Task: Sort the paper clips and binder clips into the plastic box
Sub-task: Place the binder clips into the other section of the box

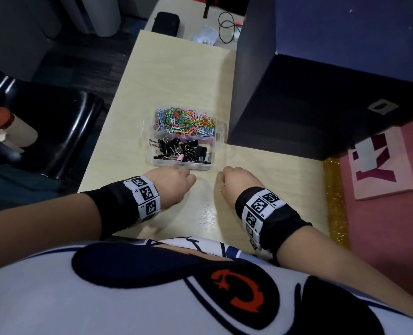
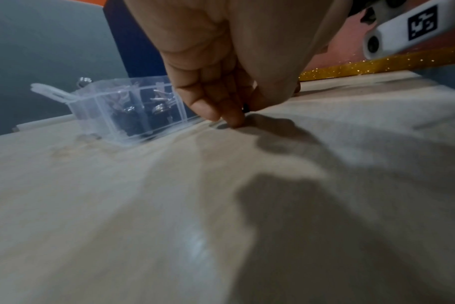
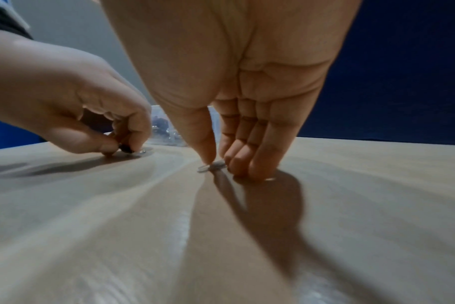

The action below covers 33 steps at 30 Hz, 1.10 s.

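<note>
A clear plastic box [image 1: 183,166] stands on the pale wooden table [image 1: 176,76]. Its far compartment holds coloured paper clips [image 1: 185,122] and its near one black binder clips [image 1: 181,149]. Just in front of the box, my left hand [image 1: 192,177] pinches a small black binder clip [image 3: 126,148] against the table; its fingertips [image 2: 234,121] touch the surface. To the right, my right hand [image 3: 218,162] pinches a pale paper clip [image 3: 210,166] lying on the table, thumb on one side and fingers on the other. In the head view both clips are hidden under the hands.
A tall dark blue box [image 1: 321,93] stands right of the plastic box. A black chair [image 1: 63,131] with a red-capped bottle [image 1: 7,126] is off the table's left edge. A gold glitter strip [image 1: 334,201] borders the right edge. A black pouch [image 1: 165,22] and cables lie far back.
</note>
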Available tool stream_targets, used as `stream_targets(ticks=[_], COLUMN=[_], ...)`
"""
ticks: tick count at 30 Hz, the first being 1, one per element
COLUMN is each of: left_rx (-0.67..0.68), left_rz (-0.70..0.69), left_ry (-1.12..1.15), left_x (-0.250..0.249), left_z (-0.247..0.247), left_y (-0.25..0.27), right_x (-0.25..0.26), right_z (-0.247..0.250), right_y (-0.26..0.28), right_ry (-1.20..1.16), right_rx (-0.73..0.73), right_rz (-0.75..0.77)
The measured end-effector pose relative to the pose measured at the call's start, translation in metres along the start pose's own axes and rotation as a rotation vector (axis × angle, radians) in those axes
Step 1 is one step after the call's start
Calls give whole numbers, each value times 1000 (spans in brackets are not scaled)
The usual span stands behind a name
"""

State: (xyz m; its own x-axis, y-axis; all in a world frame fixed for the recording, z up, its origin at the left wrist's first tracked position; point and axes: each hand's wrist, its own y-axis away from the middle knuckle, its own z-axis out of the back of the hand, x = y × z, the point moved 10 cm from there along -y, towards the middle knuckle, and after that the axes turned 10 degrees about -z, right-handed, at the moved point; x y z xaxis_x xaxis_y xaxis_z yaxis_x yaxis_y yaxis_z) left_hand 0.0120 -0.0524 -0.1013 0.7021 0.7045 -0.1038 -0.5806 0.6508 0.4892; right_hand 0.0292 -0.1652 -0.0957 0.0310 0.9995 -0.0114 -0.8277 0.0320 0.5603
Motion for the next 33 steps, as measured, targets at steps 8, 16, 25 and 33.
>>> stream_targets(ticks=[8, 16, 25, 33], left_rx=[-193, -657, -419, -437], left_rz=[102, 235, 638, 545], left_ry=[212, 251, 544, 585], left_x=[19, 75, 132, 132], left_z=[27, 73, 13, 21], left_y=[13, 51, 59, 58], right_x=[1, -2, -5, 18], right_z=[5, -3, 36, 84], right_y=[0, -4, -4, 4], right_ry=[70, 112, -171, -394], right_rx=[12, 62, -51, -280], right_rz=[60, 4, -50, -3])
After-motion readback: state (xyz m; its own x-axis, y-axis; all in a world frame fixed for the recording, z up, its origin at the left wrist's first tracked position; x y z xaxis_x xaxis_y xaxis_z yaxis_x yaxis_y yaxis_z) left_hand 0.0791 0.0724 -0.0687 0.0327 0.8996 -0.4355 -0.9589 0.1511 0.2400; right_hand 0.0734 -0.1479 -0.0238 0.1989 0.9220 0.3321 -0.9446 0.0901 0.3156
